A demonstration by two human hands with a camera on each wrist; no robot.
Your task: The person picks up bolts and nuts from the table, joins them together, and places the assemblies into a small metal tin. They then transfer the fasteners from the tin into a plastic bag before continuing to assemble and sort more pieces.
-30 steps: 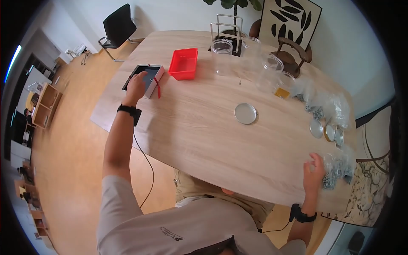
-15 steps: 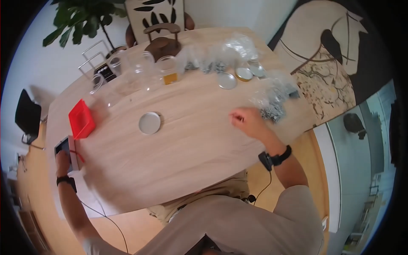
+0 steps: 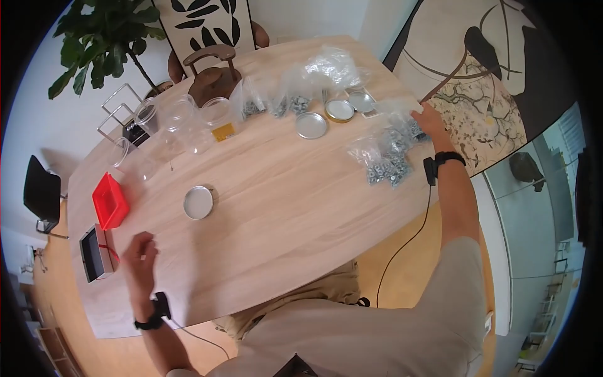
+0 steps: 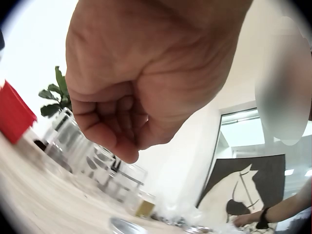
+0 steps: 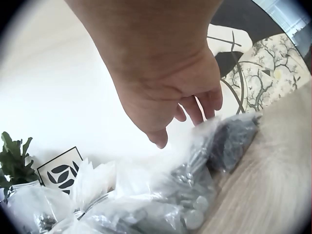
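My left hand (image 3: 139,267) hovers over the table's left side, right of an open box (image 3: 95,254) with a dark inside and a red ribbon. Its fingers hang loosely curled, with nothing visible in them in the left wrist view. Far to the right, my right hand (image 3: 432,120) reaches over clear plastic bags of small metal parts (image 3: 391,164). In the right wrist view its fingers point down, parted from the thumb, with fingertips right at the top of a bag of dark parts (image 5: 234,141). Another bag with grey pieces (image 5: 187,195) lies beside it.
A red basket (image 3: 110,204) stands behind the box. A round silver lid (image 3: 198,202) lies mid-table; more lids (image 3: 311,125) are near the back. Clear jars (image 3: 217,113), one with a yellow label, and further bags (image 3: 295,100) line the far edge. A cable (image 3: 402,251) trails from my right wrist.
My left hand has come out of the box and moved right. The right hand has moved from the table's right front to the far bags. The head view has swung rightward.
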